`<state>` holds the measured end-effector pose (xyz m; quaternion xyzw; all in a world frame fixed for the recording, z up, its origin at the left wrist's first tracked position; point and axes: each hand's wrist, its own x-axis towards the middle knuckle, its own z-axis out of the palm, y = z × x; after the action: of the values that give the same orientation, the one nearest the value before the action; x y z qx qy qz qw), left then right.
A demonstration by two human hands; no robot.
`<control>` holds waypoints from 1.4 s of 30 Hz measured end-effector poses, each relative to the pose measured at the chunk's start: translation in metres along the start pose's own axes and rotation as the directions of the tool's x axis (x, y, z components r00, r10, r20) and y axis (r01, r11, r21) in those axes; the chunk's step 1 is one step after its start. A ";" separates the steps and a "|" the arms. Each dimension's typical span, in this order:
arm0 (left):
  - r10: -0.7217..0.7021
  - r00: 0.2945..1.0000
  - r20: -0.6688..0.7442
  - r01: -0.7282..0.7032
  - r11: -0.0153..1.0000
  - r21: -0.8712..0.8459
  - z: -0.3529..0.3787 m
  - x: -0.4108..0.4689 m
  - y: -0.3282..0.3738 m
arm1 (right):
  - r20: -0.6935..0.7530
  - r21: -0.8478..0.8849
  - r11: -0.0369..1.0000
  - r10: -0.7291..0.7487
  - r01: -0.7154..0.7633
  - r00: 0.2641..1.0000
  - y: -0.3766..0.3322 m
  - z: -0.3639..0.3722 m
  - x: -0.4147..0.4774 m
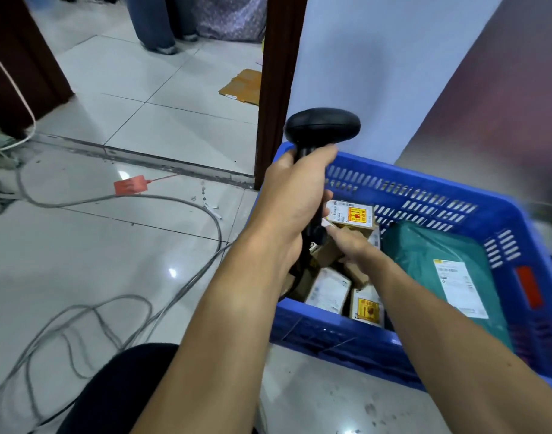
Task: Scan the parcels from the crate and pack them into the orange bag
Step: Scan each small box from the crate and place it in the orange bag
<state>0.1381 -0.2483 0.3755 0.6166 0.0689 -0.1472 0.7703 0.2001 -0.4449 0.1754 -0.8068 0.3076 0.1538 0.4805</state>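
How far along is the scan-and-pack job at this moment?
Done: nothing visible; the orange bag is out of view. In hand: left hand grips the scanner; right hand reaches among small boxes in the blue crate. Left: those boxes and the green mailer lie unpacked in the crate.

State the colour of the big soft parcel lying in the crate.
The soft parcel is teal green, with a white label; the head view shows it best.

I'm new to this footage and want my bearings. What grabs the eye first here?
The black scanner at centre, gripped by the left hand, stands out first. Right of it sits the blue crate of parcels, the right hand reaching in beside a green mailer. A grey cable loops over the floor at left.
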 end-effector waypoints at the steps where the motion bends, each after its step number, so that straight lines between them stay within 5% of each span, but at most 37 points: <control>1: 0.005 1.000 -0.004 -0.005 1.000 -0.008 0.002 0.000 0.000 | 0.000 0.023 1.000 -0.004 0.004 1.000 -0.002 -0.012 -0.010; 11: 0.022 1.000 0.019 -0.022 1.000 0.010 0.013 -0.005 -0.014 | 0.040 -0.020 0.985 -0.169 0.170 0.985 -0.001 -0.127 -0.115; 19: 0.019 0.996 0.091 -0.021 0.999 0.027 0.023 -0.031 -0.038 | 0.005 0.181 0.933 -0.318 0.312 0.948 0.019 -0.204 -0.209; 25: 0.071 0.983 0.170 -0.094 0.987 0.129 0.029 -0.056 -0.046 | -0.059 0.491 0.837 -0.244 0.241 0.968 0.079 -0.201 -0.221; 42: 0.061 0.971 0.232 -0.100 0.982 0.161 0.042 -0.100 -0.065 | -0.192 0.479 0.840 -0.182 0.254 0.964 0.104 -0.196 -0.208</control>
<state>0.0204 -0.2876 0.3538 0.6621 -0.0573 -0.1902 0.7227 -0.0354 -0.5788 0.3140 -0.6932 0.2756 -0.0433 0.6645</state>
